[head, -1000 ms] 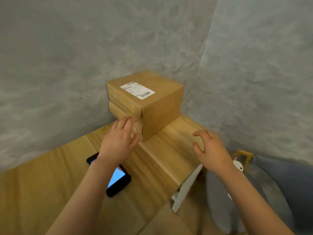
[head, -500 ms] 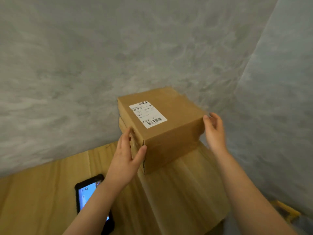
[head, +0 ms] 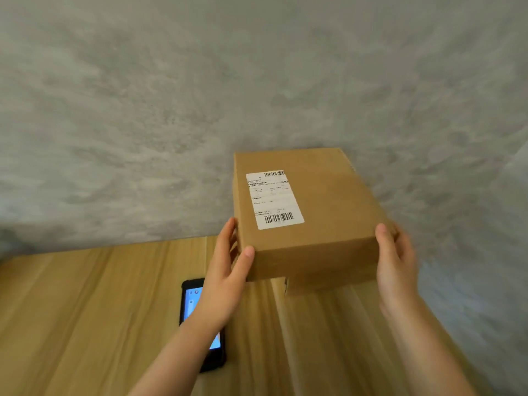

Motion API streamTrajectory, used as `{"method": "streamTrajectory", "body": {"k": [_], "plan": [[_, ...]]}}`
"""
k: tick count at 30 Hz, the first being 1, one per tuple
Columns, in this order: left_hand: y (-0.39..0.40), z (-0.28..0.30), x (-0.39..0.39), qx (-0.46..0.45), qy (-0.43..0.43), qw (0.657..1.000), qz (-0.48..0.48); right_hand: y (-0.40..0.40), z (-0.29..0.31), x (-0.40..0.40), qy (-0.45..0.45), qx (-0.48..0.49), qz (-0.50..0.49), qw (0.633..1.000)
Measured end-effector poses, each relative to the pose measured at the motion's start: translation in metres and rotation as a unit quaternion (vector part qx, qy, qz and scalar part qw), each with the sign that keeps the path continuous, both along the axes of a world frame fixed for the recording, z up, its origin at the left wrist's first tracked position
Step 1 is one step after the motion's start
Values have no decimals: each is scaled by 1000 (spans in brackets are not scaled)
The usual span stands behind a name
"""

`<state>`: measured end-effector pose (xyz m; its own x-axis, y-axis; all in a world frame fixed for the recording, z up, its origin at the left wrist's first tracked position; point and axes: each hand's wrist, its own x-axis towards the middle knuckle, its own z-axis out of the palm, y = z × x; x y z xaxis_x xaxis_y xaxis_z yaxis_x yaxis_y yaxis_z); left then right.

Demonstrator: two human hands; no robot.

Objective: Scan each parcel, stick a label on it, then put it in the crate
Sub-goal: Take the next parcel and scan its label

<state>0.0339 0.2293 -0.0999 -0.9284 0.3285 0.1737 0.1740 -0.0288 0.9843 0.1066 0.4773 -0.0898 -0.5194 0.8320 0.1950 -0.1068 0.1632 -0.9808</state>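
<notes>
A brown cardboard parcel [head: 328,212] with a white barcode label [head: 273,199] on top is gripped on both sides. My left hand [head: 225,275] clasps its left front corner, thumb on the front face. My right hand [head: 395,261] presses on its right side. Under it peeks the corner of a second parcel [head: 311,285], mostly hidden. A black phone [head: 197,310] with a lit blue screen lies on the wooden table [head: 85,310], partly covered by my left forearm. No crate is in view.
Grey textured walls [head: 200,110] meet in a corner close behind and to the right of the parcels. The table's right edge runs along the right wall.
Both hands have closed on the top parcel, the right one coming up from the table edge. The view has turned to face the parcel squarely; the parcel seems raised off the lower one.
</notes>
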Motion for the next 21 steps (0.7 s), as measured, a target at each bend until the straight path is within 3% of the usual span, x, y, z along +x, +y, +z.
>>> {"method": "streamTrajectory", "body": {"k": [7,12,21], "plan": [[-112,-10,1,45,5,993,107,-122,-13,-12,23,-3,100,995],[-220,-29,-6,10,-3,985,174,-228,-24,-29,0,-11,176,984],[-360,-60,-18,-49,-79,980,175,-360,-61,-43,-99,31,230,968]]}}
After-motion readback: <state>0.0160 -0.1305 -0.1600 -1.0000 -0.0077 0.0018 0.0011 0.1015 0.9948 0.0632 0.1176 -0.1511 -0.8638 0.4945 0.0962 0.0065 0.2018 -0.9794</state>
